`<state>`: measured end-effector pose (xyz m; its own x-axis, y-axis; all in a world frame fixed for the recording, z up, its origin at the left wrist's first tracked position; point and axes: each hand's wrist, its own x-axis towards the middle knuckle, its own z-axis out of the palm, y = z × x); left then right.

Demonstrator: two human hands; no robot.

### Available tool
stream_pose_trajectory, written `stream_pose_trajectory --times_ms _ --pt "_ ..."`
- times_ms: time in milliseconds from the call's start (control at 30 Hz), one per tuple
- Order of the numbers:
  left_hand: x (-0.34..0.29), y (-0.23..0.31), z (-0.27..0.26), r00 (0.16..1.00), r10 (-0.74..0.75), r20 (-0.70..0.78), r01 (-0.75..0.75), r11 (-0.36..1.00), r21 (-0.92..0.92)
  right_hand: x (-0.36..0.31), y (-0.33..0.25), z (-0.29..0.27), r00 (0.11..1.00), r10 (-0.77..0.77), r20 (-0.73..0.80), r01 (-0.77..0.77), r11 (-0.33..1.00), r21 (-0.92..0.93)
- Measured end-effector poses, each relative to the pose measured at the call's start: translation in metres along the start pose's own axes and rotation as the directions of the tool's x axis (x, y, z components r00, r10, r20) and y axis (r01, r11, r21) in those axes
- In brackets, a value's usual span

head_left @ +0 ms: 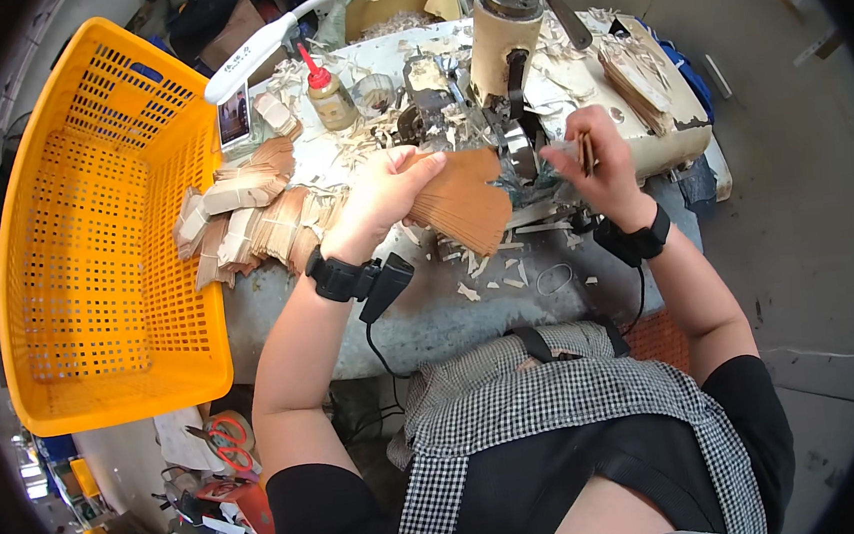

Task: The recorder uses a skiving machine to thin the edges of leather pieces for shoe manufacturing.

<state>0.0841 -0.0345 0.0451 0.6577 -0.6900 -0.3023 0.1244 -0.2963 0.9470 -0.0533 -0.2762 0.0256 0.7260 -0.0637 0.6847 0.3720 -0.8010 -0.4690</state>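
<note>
A fanned stack of brown leather pieces (464, 204) is gripped in my left hand (379, 195), the thumb lying on top and the fingers under it. To the right of the machine's metal wheel (520, 149), my right hand (607, 160) is raised and closed round a few thin brown leather pieces (587, 154), seen nearly edge-on. The machine (503, 55) has a cream-coloured upright body and stands just beyond both hands. Bundled leather pieces (263, 225) lie in overlapping rows left of my left hand.
A large yellow plastic basket (121, 391) stands at the left. Pale scraps (377, 135) litter the worktable (352, 333). A red-tipped bottle (332, 104), a phone (234, 119) and a white lamp (252, 58) are at the back left. More leather pieces (634, 95) lie on the right side.
</note>
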Motion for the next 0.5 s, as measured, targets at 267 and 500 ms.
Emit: stream_pose_trajectory --times_ms 267,500 --pt "0.001 0.002 0.003 1.0 0.024 -0.006 -0.024 1.0 0.003 0.0 0.005 0.01 0.973 -0.077 0.217 0.112 0.982 -0.151" --pt "0.002 0.002 0.006 0.999 -0.036 0.007 0.036 0.999 -0.025 -0.002 0.006 0.007 0.963 -0.096 0.251 0.129 0.985 -0.116"
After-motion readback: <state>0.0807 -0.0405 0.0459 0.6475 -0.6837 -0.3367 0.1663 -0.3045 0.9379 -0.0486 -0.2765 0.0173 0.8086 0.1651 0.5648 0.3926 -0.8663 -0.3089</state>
